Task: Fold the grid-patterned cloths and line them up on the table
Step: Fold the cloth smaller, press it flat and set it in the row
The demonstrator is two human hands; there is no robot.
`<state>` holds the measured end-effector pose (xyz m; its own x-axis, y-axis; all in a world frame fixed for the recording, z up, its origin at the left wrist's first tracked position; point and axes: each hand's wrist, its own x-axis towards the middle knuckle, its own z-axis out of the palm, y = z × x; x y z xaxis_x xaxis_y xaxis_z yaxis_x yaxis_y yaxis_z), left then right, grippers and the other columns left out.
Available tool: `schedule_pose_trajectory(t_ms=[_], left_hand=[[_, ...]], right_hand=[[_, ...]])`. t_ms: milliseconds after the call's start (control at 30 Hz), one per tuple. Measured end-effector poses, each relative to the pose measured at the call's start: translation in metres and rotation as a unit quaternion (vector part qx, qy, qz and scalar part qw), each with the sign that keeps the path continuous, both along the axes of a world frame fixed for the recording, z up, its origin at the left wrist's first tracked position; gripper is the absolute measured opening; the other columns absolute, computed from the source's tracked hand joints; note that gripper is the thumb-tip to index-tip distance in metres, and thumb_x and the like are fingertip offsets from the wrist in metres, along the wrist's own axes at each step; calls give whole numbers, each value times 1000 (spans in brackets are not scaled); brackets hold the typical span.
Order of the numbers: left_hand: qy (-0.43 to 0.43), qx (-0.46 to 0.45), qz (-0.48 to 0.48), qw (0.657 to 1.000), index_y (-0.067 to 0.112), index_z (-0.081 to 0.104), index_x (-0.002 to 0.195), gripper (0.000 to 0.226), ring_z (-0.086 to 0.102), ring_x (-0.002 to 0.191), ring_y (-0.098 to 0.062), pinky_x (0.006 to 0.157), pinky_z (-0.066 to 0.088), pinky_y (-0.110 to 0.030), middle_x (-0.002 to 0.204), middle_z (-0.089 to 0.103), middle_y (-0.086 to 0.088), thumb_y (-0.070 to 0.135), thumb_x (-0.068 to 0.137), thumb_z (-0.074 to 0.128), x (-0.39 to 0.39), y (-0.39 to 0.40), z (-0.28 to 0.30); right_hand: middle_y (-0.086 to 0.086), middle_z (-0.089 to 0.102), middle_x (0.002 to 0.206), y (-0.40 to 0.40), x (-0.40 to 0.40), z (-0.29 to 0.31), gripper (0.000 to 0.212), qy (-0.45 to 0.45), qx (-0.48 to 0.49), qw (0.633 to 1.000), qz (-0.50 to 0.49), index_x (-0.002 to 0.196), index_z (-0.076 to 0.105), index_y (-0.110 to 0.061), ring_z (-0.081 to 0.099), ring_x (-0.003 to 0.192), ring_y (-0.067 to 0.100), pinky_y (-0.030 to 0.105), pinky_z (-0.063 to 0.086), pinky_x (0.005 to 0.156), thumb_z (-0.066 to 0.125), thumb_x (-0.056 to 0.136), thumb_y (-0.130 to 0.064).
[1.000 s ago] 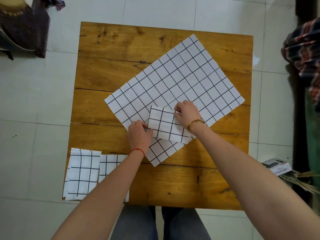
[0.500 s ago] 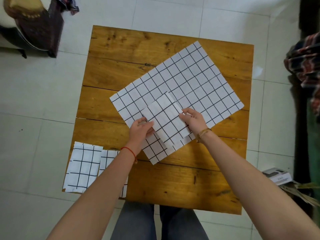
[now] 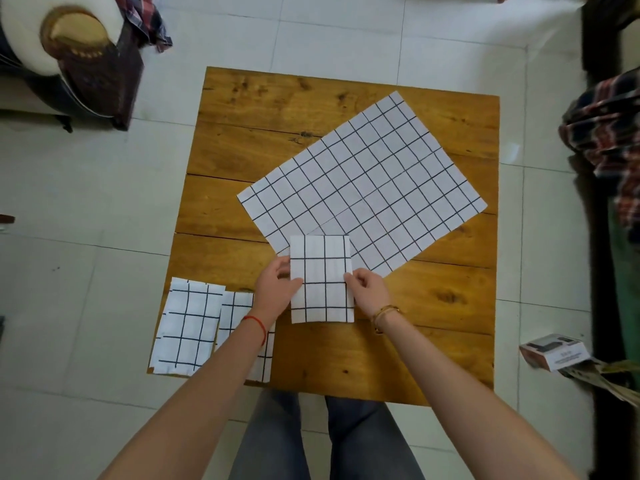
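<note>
Left hand [image 3: 277, 289] on the left edge of the folded cloth [image 3: 322, 278], thumb lying over the top of the fabric and the other fingers tucked at the edge behind it — a pinch on that side. Right hand [image 3: 369, 289] mirrors it on the right edge, thumb and curled fingers nipping the fabric about halfway down. Between the two hands the folded cloth sits as a neat upright rectangle, square to the person, its upper part overlapping the near corner of the big unfolded cloth [image 3: 367, 188] and its lower part over bare wood; whether it lies flat on the table or is lifted a touch, I cannot tell.

A red string circles the left wrist, a gold bangle the right. To the left, at the near-left corner of the wooden table [image 3: 433, 323], two finished folded cloths lie side by side — the outer one [image 3: 187, 323] in full view, slightly overhanging the table edge, and the inner one [image 3: 239, 317] partly hidden beneath the left forearm, its edge touching its neighbour. The big unfolded cloth lies spread flat and turned at an angle across the middle and far right of the table.

Out beyond, pale floor tiles, a small printed box [image 3: 554, 351] on the floor to the right, and plaid fabric [image 3: 609, 133] at the right edge.
</note>
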<state>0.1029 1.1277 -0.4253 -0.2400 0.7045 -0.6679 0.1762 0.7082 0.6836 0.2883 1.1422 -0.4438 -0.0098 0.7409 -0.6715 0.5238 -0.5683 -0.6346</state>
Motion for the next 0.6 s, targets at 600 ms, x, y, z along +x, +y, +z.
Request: schedule_pose_trajectory(t_ms=[600], left_hand=[[-26,-24,-98,995,16,39,141,63,56,100,-9,74,49,-12,129,50,4,0,86,65,-31,-115,-1]], right_hand=[[8,63,86,-130,-40,-12,17,-167,-27,985,30,101,54,-11,60,81,25,36,52,73,49,96,-26]])
